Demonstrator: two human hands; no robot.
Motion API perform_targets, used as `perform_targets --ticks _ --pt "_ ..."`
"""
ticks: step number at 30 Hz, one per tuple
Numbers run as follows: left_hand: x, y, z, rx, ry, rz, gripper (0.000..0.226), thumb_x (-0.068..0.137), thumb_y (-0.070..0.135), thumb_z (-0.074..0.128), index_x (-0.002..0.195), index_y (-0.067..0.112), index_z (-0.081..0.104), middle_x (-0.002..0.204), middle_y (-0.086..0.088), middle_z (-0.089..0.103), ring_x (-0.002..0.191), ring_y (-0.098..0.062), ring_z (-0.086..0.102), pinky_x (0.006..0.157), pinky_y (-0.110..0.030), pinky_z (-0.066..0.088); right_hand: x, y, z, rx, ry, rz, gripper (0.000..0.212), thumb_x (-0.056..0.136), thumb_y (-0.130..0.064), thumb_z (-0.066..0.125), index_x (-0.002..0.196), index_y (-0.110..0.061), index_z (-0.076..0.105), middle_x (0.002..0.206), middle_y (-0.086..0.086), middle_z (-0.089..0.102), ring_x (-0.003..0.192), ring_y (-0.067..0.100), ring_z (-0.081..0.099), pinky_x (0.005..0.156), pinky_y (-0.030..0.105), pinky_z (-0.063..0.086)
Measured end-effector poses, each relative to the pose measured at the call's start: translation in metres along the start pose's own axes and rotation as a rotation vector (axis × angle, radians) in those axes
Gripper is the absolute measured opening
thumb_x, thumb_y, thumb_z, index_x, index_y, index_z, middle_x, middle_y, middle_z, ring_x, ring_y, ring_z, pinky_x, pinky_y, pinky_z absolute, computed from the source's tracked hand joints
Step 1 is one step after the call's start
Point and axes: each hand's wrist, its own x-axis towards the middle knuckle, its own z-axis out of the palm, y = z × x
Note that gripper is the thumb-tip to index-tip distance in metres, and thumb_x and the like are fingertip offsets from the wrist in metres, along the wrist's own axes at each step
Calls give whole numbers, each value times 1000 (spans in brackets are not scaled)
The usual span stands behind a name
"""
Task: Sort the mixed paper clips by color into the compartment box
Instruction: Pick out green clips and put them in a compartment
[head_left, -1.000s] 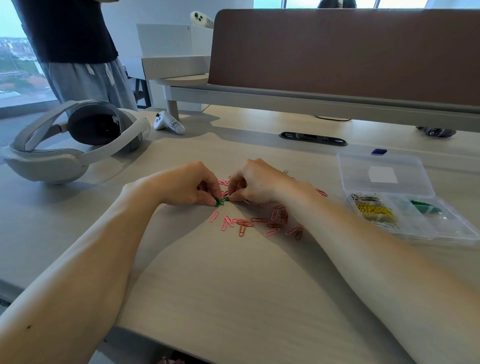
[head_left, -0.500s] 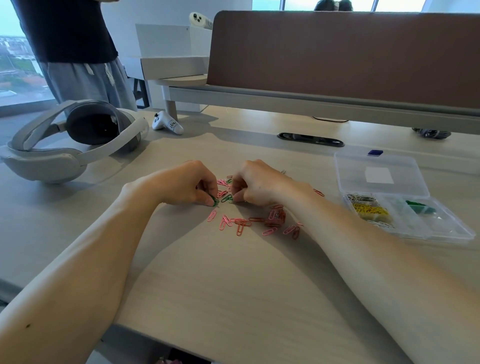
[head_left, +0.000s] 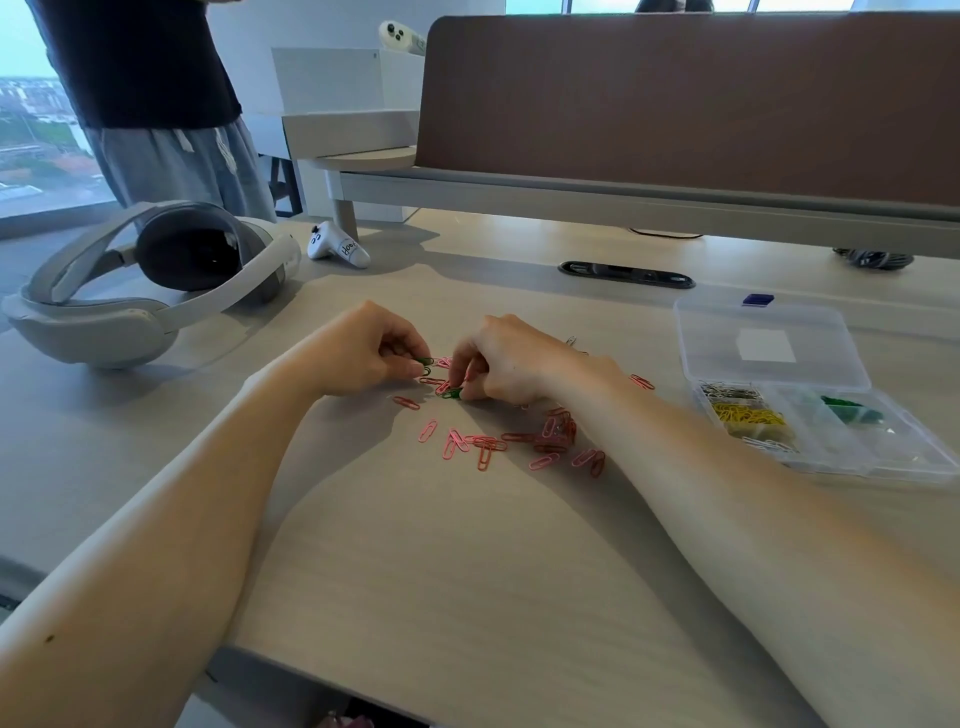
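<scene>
While left hand (head_left: 363, 349), right hand (head_left: 514, 364) pinch green clips (head_left: 452, 393) | controller label (head_left: 347, 248) unclear

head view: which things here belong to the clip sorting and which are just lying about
Job:
left hand and right hand, each pinching one of the green clips
pink clips on the desk
compartment box with sorted clips

Lying about:
headset
controller
small blue item
cable port

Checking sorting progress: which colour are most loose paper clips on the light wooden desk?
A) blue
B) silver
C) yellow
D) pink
D: the pink wire paper clips lie scattered across the light wooden desk; the yellow paper clips sit in the clear plastic compartment box.
</scene>
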Motion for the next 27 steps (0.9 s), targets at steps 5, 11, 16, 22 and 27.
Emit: perform_targets --ticks 5,11,16,22,27 --pt "1 0 4 21 -10 -7 13 81 15 74 93 21 74 84 0 71 79 -19 66 82 -35 55 4 -6 -1 -86 -10 14 7 82 -17 73 82 -24 71 86 0 65 82 19 62 71 31 56" --pt "4 2 8 35 41 2 13 84 15 71 96 18 74 87 1 71 82 -17 65 84 -35 54 -3 -5 -3 -106 15 14 12 83 -11 70 78 -21 69 77 -3 62 76 15 61 63 26 51" --pt "19 10 7 35 95 -6 16 85 12 70 100 14 74 90 -1 73 83 -17 66 84 -33 54 -22 13 -26 65 158 44 11 85 -4 69 84 -15 72 68 -14 58 63 -6 53 53 8 36" --pt "46 29 18 165 -9 11 18 85 13 69 102 15 74 91 -10 72 80 -24 63 74 -31 50 -35 30 -21 161 239 97 11 85 -7 70 80 -16 71 71 -13 59 67 0 55 58 14 41" --pt "53 33 24 184 -23 -91 18 84 15 71 101 9 74 81 1 66 66 -6 54 62 -16 39 -36 36 -22 206 263 110 14 85 -6 70 76 -17 68 72 -12 60 69 1 57 60 16 43"
